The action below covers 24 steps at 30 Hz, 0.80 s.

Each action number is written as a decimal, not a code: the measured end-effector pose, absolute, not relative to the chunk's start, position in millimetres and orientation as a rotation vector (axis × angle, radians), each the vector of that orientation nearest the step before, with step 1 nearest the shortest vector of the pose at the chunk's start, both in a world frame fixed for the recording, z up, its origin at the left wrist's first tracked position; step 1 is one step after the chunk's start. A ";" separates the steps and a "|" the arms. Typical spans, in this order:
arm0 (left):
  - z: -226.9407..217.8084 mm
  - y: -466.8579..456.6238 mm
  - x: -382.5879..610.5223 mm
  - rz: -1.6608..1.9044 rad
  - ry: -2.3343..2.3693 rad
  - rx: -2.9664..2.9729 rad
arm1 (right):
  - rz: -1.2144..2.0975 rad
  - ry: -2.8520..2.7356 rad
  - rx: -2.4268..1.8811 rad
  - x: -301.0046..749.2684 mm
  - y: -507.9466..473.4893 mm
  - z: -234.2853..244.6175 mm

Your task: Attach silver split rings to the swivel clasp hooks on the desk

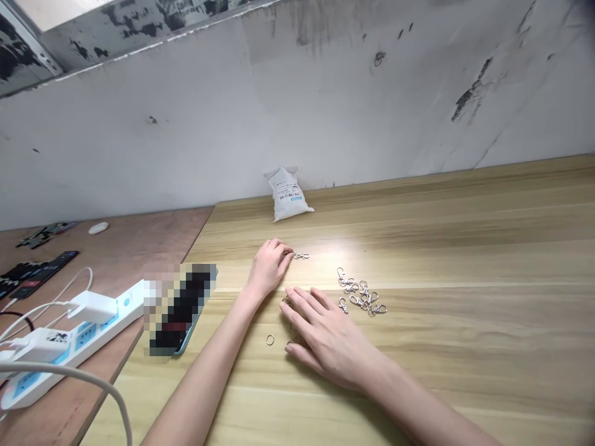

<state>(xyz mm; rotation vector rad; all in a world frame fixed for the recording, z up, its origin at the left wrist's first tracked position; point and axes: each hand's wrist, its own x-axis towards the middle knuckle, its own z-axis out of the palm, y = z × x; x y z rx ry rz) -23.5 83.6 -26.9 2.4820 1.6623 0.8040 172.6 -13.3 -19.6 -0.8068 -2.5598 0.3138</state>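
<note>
My left hand (269, 266) rests on the wooden table with its fingers together, pinching one end of a small silver swivel clasp (302, 256) that pokes out to the right of the fingertips. My right hand (328, 331) is spread low over the tabletop, palm down and fingers apart. Some metal rings show partly from under its fingers; the rest of what lies there is hidden. One loose split ring (270, 339) lies just left of that thumb. Beyond the right hand is a loose pile of several silver swivel clasps (365, 297).
A white labelled packet (289, 197) leans by the wall at the back. Left of my arm lies a phone (183, 313), blurred out. A white power strip (88, 334) with plugged-in chargers and cables runs along the brown table (153, 235) at the left.
</note>
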 end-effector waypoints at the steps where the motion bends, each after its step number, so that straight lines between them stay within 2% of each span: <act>1: -26.6 84.4 -23.5 0.815 1.646 2.473 | 0.357 -2.573 -0.814 170.7 -13.8 -20.4; 10: -11.4 87.7 -14.1 0.838 1.471 2.442 | 0.594 -2.691 -0.566 165.7 -28.0 -16.7; 19: -13.3 60.0 -11.0 1.067 1.457 2.159 | 0.508 -2.254 -0.896 184.1 -6.3 -15.7; 24: -2.1 26.9 1.7 1.153 1.373 1.939 | 0.582 -1.976 -0.916 188.1 1.7 -19.0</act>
